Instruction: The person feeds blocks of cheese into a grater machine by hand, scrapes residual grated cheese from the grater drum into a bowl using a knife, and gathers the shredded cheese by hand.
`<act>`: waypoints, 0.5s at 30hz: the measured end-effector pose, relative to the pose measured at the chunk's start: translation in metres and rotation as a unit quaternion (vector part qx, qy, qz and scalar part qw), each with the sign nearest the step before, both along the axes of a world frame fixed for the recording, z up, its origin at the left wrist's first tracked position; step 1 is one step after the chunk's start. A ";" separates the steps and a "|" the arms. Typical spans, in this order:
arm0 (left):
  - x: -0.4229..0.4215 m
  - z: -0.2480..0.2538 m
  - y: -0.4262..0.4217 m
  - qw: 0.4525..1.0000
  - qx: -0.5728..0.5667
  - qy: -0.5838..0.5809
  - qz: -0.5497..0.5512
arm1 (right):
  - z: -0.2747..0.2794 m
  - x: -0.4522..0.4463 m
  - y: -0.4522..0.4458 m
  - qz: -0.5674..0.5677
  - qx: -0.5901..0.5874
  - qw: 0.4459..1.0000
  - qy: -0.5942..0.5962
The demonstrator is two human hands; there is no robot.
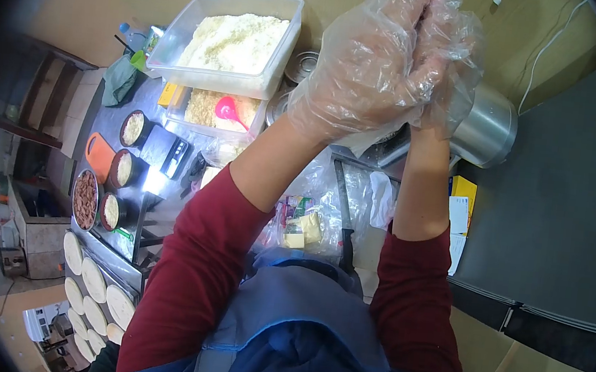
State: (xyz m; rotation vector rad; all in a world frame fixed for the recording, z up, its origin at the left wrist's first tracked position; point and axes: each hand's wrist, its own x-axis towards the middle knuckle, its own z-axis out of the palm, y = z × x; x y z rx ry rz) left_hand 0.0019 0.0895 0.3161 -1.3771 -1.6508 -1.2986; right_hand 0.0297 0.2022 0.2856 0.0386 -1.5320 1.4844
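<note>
Blue apron nearest, a clear tub of crumbly white food beyond.
Lower tub: a pink scoop; left hand and right hand outstretched, together; what's inside, I can't tell.

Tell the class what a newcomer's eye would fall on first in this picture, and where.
Probably the left hand and right hand, both wrapped in clear plastic and held together at the top, right of centre. Next might come the white, crumbly heap in a clear bin at upper left, with the bright pink scoop below it. Pale flat rounds stand out at lower left.
</note>
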 end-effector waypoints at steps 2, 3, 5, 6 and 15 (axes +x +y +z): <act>0.003 -0.003 0.001 1.000 -0.002 -0.006 -0.004 | -0.004 0.003 -0.001 0.001 0.000 1.000 0.000; 0.005 -0.003 0.000 1.000 -0.006 -0.023 -0.013 | -0.006 0.004 -0.002 0.000 -0.001 1.000 -0.001; 0.010 -0.002 -0.002 0.996 -0.018 -0.073 -0.040 | -0.009 0.006 -0.003 0.000 -0.002 1.000 -0.004; 0.014 0.001 -0.007 0.996 -0.018 -0.073 -0.039 | -0.010 0.007 -0.003 0.000 -0.002 1.000 -0.005; 0.008 -0.022 -0.006 0.999 -0.021 -0.041 -0.021 | -0.024 0.017 -0.010 -0.005 0.003 1.000 -0.005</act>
